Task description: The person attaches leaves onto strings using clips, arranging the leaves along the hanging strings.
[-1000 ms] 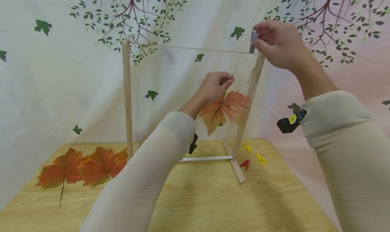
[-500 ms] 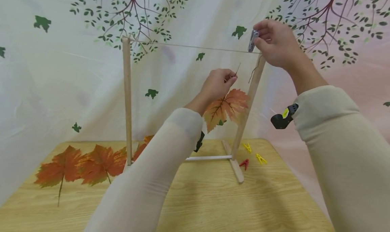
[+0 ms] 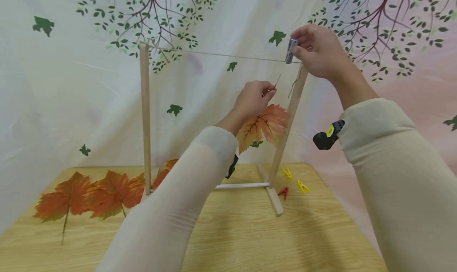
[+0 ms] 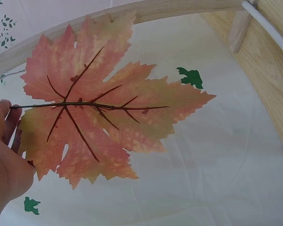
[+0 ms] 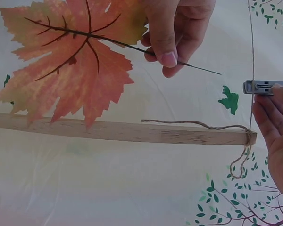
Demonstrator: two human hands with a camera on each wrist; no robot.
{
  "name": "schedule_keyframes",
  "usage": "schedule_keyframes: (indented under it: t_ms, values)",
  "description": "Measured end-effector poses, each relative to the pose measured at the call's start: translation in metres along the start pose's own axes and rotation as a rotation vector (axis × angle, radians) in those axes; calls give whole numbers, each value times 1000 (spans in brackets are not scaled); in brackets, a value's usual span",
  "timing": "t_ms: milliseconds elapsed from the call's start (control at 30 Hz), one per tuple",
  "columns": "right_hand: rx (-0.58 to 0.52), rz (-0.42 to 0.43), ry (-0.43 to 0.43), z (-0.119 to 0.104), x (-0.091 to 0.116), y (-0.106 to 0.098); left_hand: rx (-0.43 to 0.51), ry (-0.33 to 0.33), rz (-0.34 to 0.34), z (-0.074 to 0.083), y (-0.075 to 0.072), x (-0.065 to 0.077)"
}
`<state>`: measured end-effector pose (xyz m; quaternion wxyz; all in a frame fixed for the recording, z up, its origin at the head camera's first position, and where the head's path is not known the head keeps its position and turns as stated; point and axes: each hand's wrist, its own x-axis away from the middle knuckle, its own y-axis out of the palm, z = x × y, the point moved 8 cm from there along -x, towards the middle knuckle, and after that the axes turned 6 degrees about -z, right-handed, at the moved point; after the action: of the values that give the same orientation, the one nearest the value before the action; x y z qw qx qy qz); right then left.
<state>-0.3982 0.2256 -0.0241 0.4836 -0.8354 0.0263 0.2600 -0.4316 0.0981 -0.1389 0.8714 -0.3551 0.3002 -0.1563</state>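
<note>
Above a pale wood-grain table (image 3: 246,232), a person's two bare hands work at a wooden frame, its left post (image 3: 145,117) and right post (image 3: 280,157) spanned near their tops by a thin brown twine (image 3: 232,56) and linked near the base by a white rod (image 3: 246,186). The right hand (image 3: 317,51) pinches a grey plastic clothespin (image 3: 290,51) between thumb and fingers at the twine, just beside the top of the right post. Seen from the right wrist, the twine crosses the clothespin near its outer end; whether the clothespin bites it, I cannot tell. The left hand (image 3: 253,97), lower, pinches the thin dark stem of a reddish-orange, lobed leaf with dark veins (image 4: 94,94). This leaf hangs below the fingers, near the right post; its stem tip points upward, apart from the twine. A loose twine end (image 3: 293,87) dangles beside the right post. On the table at left lie two spread orange-red leaves (image 3: 73,192), with more red foliage (image 3: 166,173) partly hidden by the cream left sleeve (image 3: 171,196). Right of the frame's foot rest two yellow clips (image 3: 302,186) and a red clip (image 3: 283,192). Behind hangs a white cloth (image 3: 207,89) printed with trees and green leaves.
</note>
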Motion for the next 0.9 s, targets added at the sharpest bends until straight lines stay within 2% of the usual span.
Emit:
schedule_keyframes:
  t_ms: [200,433,900]
  values:
    - [0,36,14,0,2,-8,-3,2,-13,2,3,0]
    - [-38,11,-14,-4,4,-7,-12,24,18,2,0,-3]
    - [-37,-26,-20,-5,6,0,76,32,35,14,-7,-1]
